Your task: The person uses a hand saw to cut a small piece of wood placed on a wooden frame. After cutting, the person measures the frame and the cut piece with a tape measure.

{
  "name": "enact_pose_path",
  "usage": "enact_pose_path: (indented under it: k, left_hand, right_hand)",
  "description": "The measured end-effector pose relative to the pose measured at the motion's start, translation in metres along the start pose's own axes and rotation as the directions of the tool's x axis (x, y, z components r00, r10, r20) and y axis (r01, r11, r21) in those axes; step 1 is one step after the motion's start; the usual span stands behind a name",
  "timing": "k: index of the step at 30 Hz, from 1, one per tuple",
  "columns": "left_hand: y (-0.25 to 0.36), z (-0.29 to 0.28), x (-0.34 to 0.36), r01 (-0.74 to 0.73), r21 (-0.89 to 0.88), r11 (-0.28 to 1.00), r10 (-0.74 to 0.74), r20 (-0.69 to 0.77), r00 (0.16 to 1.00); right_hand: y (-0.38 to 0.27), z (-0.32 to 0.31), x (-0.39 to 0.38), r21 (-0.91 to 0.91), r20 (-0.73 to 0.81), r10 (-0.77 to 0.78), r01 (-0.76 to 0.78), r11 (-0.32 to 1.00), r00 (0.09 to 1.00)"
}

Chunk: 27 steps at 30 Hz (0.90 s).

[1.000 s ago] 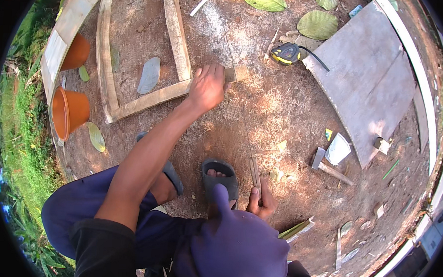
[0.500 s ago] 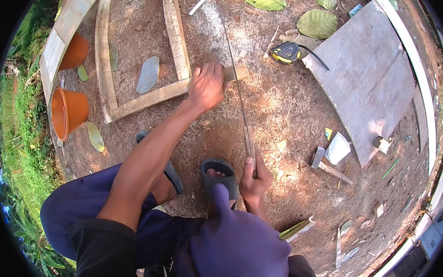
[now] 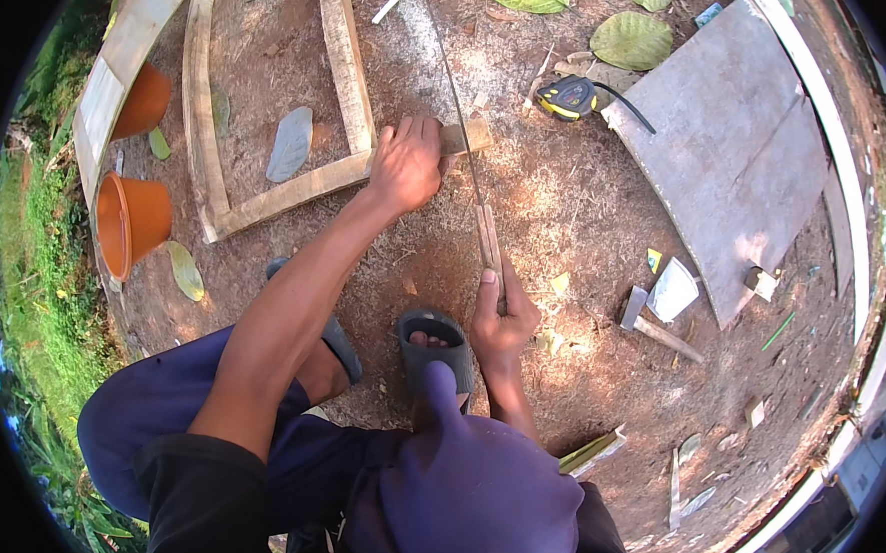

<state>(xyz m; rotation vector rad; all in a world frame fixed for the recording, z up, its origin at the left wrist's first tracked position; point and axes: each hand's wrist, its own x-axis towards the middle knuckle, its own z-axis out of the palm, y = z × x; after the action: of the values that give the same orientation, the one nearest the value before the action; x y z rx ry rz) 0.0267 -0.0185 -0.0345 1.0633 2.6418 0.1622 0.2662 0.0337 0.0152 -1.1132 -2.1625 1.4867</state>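
A pale wooden frame (image 3: pixel 292 186) lies on the ground. My left hand (image 3: pixel 407 164) is closed around its near strip, close to the right end. Across that strip, just right of my left hand, runs a handsaw (image 3: pixel 488 241), its thin dark blade seen almost edge-on. The short end of the strip (image 3: pixel 477 135) sticks out beyond the blade. My right hand (image 3: pixel 503 320) is wrapped round the saw's wooden handle, thumb along the top. How deep the blade sits in the wood cannot be made out.
A tape measure (image 3: pixel 569 98) lies beyond the strip's end. At right are a hammer (image 3: pixel 661 331), a white packet (image 3: pixel 673 291) and a large grey board (image 3: pixel 726 141). Orange pots (image 3: pixel 145 223) stand at left under a leaning panel (image 3: pixel 124 55). My sandalled foot (image 3: pixel 432 336) is close by.
My right hand and the saw have slid forward, away from me, along the cut line. My left hand keeps its grip on the strip. The whole view has shifted slightly.
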Motion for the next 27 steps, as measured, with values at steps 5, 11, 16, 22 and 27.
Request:
enact_pose_path:
  k: [5,11,16,22,27]
  left_hand:
    - [0.006,-0.009,0.008,0.079,0.021,0.997,-0.081,0.167,0.983]
    - [0.005,-0.017,0.0,0.057,-0.066,0.996,-0.046,0.158,0.986]
    - [0.01,-0.01,-0.009,0.038,-0.081,0.996,-0.041,-0.037,0.998]
    - [0.057,-0.001,-0.081,-0.591,0.04,0.806,0.577,0.176,0.798]
    - [0.055,0.007,-0.088,-0.479,-0.226,0.848,0.511,0.11,0.853]
  right_hand:
    - [0.042,-0.061,-0.1,-0.087,-0.017,-0.136,0.134,0.987,0.991]
    - [0.029,-0.051,-0.064,0.045,-0.061,-0.082,0.085,0.995,0.995]
    - [0.018,-0.059,-0.03,-0.054,-0.19,-0.116,0.108,0.993,0.975]
    - [0.049,-0.093,-0.032,-0.123,-0.306,-0.087,0.051,0.991,0.948]
    - [0.078,-0.102,-0.035,-0.306,-0.198,-0.277,0.209,0.929,0.94]
